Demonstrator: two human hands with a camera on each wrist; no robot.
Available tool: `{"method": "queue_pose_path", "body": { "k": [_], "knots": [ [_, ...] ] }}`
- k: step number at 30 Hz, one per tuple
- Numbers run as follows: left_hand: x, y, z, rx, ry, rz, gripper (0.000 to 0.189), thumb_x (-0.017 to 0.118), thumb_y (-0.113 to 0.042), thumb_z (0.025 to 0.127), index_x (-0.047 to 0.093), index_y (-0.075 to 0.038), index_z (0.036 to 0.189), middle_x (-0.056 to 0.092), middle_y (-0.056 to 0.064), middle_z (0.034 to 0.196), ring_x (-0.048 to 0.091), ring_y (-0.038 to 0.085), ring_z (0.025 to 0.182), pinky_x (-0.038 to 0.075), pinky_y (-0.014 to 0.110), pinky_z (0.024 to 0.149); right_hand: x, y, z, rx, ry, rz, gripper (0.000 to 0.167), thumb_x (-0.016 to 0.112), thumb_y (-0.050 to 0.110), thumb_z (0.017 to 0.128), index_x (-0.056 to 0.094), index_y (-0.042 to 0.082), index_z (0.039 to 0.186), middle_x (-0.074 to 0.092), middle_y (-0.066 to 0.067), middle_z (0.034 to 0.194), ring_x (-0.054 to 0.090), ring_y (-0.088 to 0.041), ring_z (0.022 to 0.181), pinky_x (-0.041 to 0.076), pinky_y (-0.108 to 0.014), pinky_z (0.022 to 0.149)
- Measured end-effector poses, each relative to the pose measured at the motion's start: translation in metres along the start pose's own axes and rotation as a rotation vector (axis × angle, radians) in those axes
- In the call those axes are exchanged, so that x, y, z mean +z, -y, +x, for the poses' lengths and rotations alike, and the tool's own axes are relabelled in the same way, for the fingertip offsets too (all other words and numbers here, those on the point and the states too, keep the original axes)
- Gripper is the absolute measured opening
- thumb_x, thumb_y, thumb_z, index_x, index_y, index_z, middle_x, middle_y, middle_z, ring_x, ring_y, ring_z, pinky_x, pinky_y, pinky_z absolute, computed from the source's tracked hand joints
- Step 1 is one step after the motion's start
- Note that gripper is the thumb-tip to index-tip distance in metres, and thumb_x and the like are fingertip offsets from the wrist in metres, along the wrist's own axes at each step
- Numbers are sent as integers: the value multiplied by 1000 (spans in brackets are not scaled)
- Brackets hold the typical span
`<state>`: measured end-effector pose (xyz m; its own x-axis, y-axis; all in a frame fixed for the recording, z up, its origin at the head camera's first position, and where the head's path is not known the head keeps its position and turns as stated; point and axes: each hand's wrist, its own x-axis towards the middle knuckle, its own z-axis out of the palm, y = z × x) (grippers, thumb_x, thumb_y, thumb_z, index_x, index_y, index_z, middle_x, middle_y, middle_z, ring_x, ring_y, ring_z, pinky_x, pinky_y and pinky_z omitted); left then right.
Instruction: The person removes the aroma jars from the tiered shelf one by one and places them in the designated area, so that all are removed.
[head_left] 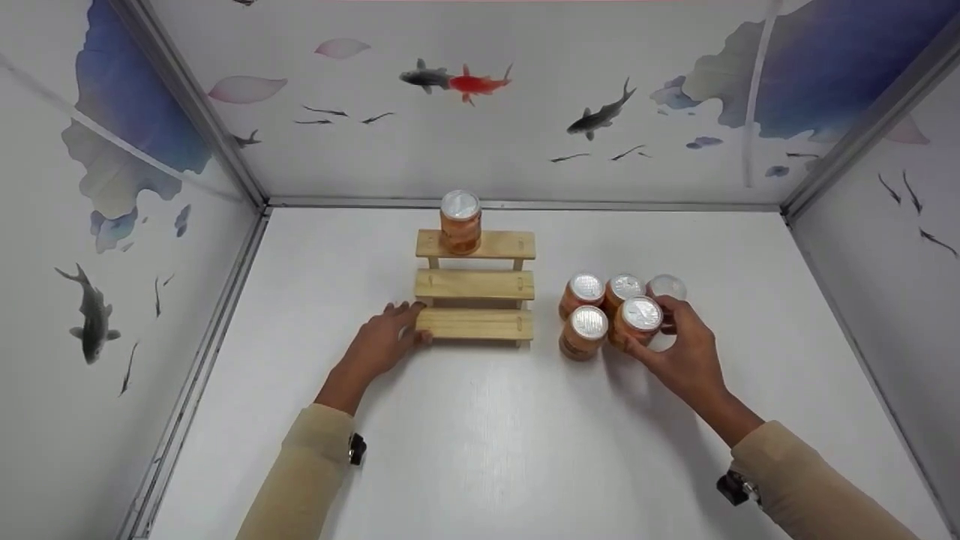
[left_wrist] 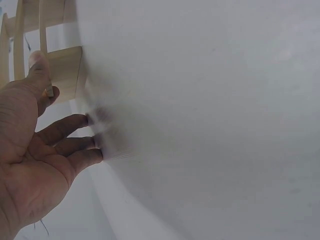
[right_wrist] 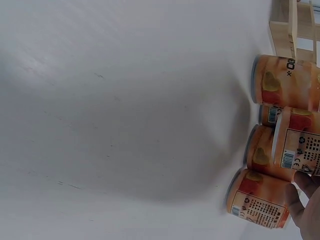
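Note:
A small three-tier wooden shelf [head_left: 475, 285] stands mid-table. My left hand [head_left: 384, 341] pinches the left end of its lowest plank between thumb and index finger; the other fingers reach down to the tabletop in the left wrist view. One orange can [head_left: 460, 225] with a silvery lid stands on the top tier. Right of the shelf, my right hand [head_left: 686, 352] grips the front right can [head_left: 637, 324] of a cluster. In the right wrist view this can [right_wrist: 302, 142] looks slightly raised and tilted against its neighbours. Its fingers are partly cut off there.
Close around the held can are other orange cans: front left [head_left: 583, 334], back left [head_left: 581, 296], back middle [head_left: 624, 289] and a paler-topped one [head_left: 667, 287] at far right. White panels with painted fish [head_left: 480, 82] enclose the white table [head_left: 465, 435] at the back and sides.

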<state>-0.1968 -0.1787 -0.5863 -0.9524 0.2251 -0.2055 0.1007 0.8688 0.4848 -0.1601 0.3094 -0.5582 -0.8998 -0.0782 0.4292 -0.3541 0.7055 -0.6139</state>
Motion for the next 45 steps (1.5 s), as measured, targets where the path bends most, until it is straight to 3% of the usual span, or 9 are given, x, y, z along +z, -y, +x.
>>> {"method": "queue_pose_path", "body": {
  "k": [10,17,30,45],
  "knots": [
    [0,2,0,21,-17,-24,62,63,-44,113,49,-20,168,48,23,171,37,51,163,36,71,129,6,-2,-4,38,12,2,79,102,12,78,60,-5,143,73,-17,130,75,-33,108,44,-2,85],
    [0,1,0,16,-11,-16,63,62,-47,112,49,-21,168,47,23,172,37,50,163,36,71,130,10,-7,-5,33,37,-6,80,103,15,78,60,0,144,73,-14,131,74,-25,111,61,-29,83],
    [1,3,0,15,-16,-34,67,62,-53,110,50,-22,168,46,22,173,35,50,164,36,70,130,17,-11,-9,89,82,28,73,101,14,81,60,2,140,72,-13,130,74,-30,111,64,-54,84],
    [0,2,1,19,-21,-10,66,62,-49,111,50,-17,167,48,24,171,38,51,163,36,73,128,20,-15,-8,102,88,24,71,100,15,83,60,0,139,73,-15,130,77,-34,109,65,-49,84]
  ]
}}
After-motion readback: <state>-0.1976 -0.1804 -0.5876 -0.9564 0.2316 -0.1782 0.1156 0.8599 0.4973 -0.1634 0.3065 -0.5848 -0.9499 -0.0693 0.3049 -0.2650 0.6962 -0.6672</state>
